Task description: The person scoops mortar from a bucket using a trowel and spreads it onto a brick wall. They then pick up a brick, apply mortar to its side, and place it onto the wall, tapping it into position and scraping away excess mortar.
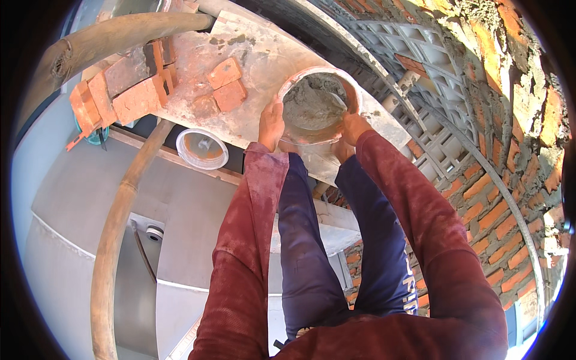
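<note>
A round white bucket (290, 81) stands at the near right part of a plank platform, close to my feet. Wet grey mortar (306, 108) lies inside it, heaped unevenly. My left hand (272, 125) is closed on the left side of the rim. On the opposite side, my right hand (355, 127) is closed at the near right rim, its fingers partly hidden. A pale grey, blade-like shape in the mortar runs toward that hand; I cannot tell whether the hand touches it. A thin wire handle hangs at the bucket's near side.
Loose red bricks (230, 84) lie on the platform (264, 45), with more bricks (129, 87) stacked at left. Bamboo poles (129, 192) cross the left side. Below the platform edge is another white bucket (202, 149). A rough brick wall (504, 222) rises at right, beside grey vent blocks (414, 48).
</note>
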Tool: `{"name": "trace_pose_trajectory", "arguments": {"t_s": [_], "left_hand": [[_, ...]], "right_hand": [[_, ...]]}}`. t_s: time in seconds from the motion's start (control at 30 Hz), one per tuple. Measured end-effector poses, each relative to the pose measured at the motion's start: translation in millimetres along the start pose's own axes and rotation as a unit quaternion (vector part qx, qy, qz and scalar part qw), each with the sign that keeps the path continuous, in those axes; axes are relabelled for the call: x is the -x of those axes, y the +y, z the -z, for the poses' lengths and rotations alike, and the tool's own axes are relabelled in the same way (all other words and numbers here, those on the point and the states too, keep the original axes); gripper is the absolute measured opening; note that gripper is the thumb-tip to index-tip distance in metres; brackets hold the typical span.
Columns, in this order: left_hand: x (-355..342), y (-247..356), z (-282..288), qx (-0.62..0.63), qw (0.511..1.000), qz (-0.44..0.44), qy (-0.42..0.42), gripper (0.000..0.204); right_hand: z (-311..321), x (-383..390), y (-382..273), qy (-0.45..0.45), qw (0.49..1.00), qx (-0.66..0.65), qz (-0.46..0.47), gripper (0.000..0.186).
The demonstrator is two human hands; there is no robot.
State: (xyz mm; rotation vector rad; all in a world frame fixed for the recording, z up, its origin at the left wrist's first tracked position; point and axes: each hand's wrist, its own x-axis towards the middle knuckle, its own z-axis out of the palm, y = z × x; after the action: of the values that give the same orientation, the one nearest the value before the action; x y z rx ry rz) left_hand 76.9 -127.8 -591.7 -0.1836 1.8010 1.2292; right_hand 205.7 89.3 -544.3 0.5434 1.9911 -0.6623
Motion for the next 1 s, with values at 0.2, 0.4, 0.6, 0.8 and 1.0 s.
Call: {"name": "trace_pose_trajectory", "arguments": {"t_s": [0.2,0.4,0.6,0.8,1.0], "left_hand": [[31.0,-14.8,-10.9,-0.002,1.000,0.007,0.022,0.049],[25.4,0.9,-3.3,0.095,0.987,0.131,-0.005,0.054],[21.2,23.4,31.7,0.109,0.988,0.105,0.037,0.072],[156.5,-0.7,138.5,-0.051,0.992,0.104,-0.048,0.046],[188.7,127.2,128.4,-0.373,0.917,-0.041,-0.137,0.043]], "right_hand": [[-11.5,20.1,-12.6,-0.127,0.919,-0.365,-0.079,0.017],[-21.0,47.8,36.2,-0.195,0.827,-0.527,-0.016,0.029],[46.7,151.9,48.2,-0.231,0.804,-0.548,0.009,0.038],[112.8,389.6,54.8,-0.171,0.753,-0.634,0.048,0.035],[233.2,603.1,82.7,0.040,0.738,-0.673,0.021,0.038]]}}
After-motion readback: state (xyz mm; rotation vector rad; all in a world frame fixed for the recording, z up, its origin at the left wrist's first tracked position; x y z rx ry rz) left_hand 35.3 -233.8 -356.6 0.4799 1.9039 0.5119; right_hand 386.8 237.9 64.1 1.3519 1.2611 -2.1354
